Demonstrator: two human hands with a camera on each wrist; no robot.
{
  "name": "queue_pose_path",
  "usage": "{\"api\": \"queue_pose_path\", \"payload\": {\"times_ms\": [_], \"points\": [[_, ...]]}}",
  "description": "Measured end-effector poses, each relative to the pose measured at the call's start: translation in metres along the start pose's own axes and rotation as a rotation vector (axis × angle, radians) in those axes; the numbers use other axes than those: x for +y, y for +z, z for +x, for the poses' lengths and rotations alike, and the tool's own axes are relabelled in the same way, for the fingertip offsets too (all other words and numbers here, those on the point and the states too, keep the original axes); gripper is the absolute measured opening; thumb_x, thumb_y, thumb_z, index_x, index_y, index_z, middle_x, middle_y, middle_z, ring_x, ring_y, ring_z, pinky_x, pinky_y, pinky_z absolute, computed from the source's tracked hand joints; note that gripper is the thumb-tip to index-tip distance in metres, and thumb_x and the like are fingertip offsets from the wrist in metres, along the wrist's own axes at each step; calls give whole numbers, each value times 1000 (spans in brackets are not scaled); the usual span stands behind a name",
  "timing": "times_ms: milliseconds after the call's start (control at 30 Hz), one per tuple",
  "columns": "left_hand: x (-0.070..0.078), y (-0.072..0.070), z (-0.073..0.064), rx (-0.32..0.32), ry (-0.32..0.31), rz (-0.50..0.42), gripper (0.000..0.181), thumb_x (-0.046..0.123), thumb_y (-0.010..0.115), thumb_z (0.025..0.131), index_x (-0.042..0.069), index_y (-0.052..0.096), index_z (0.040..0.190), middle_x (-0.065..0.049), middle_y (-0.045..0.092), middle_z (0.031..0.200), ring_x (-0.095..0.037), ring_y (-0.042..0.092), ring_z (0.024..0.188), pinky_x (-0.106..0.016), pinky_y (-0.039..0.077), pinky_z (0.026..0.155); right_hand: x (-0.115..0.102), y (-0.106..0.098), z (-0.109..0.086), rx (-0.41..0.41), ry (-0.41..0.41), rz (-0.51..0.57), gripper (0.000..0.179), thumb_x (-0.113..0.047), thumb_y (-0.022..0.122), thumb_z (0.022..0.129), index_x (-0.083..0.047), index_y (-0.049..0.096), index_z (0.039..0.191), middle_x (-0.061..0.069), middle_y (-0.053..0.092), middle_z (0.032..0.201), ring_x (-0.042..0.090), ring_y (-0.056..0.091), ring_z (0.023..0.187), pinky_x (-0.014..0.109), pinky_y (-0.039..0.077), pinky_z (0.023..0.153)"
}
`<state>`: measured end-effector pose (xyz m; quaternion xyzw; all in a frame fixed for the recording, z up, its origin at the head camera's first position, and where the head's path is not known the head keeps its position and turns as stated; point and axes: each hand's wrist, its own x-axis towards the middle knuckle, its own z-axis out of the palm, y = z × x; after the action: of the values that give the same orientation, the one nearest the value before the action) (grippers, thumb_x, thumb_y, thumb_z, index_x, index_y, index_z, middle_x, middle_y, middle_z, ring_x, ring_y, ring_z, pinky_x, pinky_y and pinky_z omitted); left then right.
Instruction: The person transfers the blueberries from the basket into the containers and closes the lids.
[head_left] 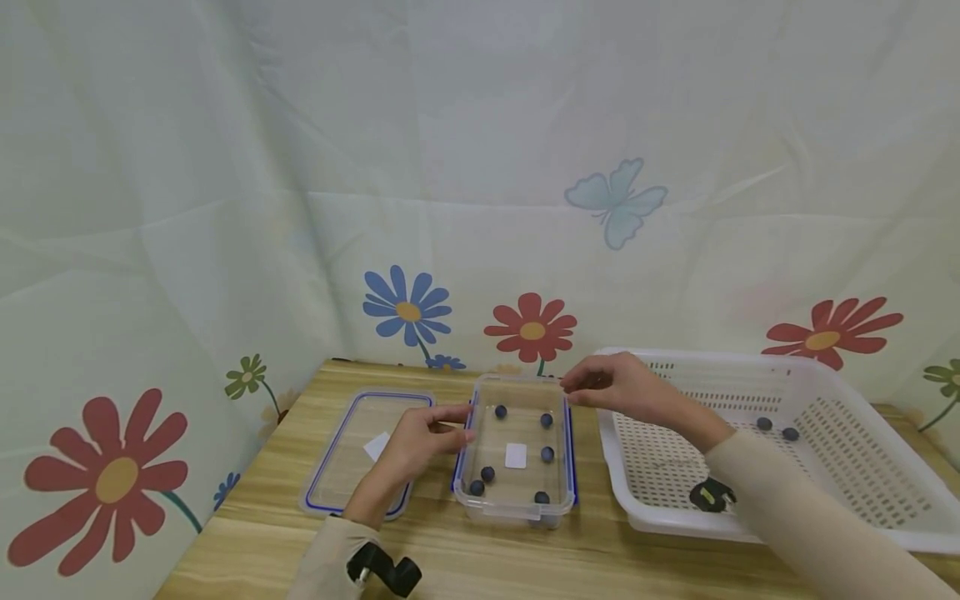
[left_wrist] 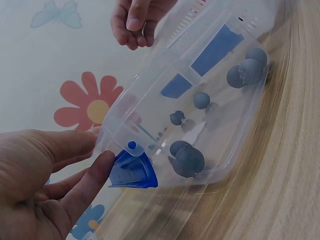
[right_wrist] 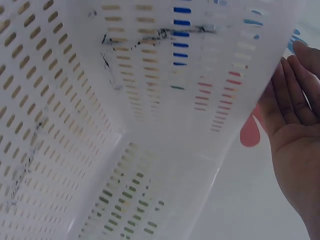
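A clear plastic box (head_left: 498,507) with blue side latches stands lidless on the table, and several blueberries (head_left: 547,454) lie scattered inside it. At the box's left rim, my left hand (head_left: 420,442) touches the wall with its thumb and fingertips. The left wrist view shows those fingers beside a lowered blue latch (left_wrist: 134,172). My right hand (head_left: 618,387) is over the far right corner of the box, its fingers loosely bent. Nothing shows in its palm in the right wrist view. Two more blueberries (head_left: 764,423) sit in the white perforated basket (head_left: 618,492).
The clear lid (head_left: 341,479) with a blue seal lies flat left of the box, partly under my left arm. The basket fills the right side of the wooden table (head_left: 480,562), below my right forearm. A flowered curtain (head_left: 480,233) hangs behind.
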<state>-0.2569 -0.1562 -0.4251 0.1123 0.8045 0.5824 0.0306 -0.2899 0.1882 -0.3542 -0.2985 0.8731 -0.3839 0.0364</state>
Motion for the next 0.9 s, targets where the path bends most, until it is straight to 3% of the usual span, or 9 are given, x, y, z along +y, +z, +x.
{"api": "queue_pose_path", "payload": {"times_ms": [500, 900], "points": [[2, 2, 0, 12, -7, 10, 41, 10, 79, 97, -4, 71, 135, -21, 72, 127, -22, 73, 96, -36, 62, 85, 12, -33, -21, 114, 13, -51, 25, -22, 77, 101, -8, 78, 121, 4, 76, 116, 20, 71, 102, 23, 57, 89], [0, 1, 1, 18, -9, 13, 39, 10, 80, 97, -3, 72, 133, -20, 73, 126, -23, 74, 96, -36, 61, 85, 40, -56, -46, 170, 86, -85, 29, -23, 76, 102, -4, 76, 124, 5, 76, 116, 22, 70, 104, 23, 57, 87]]}}
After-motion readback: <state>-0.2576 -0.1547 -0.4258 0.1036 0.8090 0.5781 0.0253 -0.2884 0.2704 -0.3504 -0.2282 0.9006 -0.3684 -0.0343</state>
